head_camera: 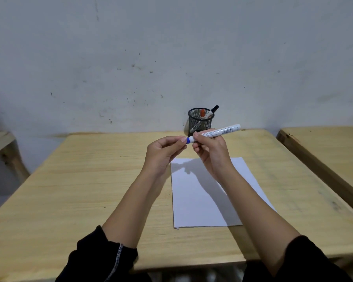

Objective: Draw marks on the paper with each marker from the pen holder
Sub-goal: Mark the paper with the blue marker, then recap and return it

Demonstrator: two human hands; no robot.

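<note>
My right hand (210, 148) grips a white marker (222, 131) by its barrel, held level above the table. Its blue cap (189, 140) points left, and the fingertips of my left hand (164, 150) pinch that cap. A white sheet of paper (194, 200) lies on the wooden table (90, 180) under my hands, with a tiny dark mark at its far left corner. Behind it, by the wall, stands a black mesh pen holder (200, 121) with an orange-capped marker (202, 113) and a black-capped marker (213, 110) in it.
A second wooden table (330, 151) stands to the right, separated by a narrow gap. A wooden frame (0, 147) is at the left edge. A stained grey wall rises right behind the table.
</note>
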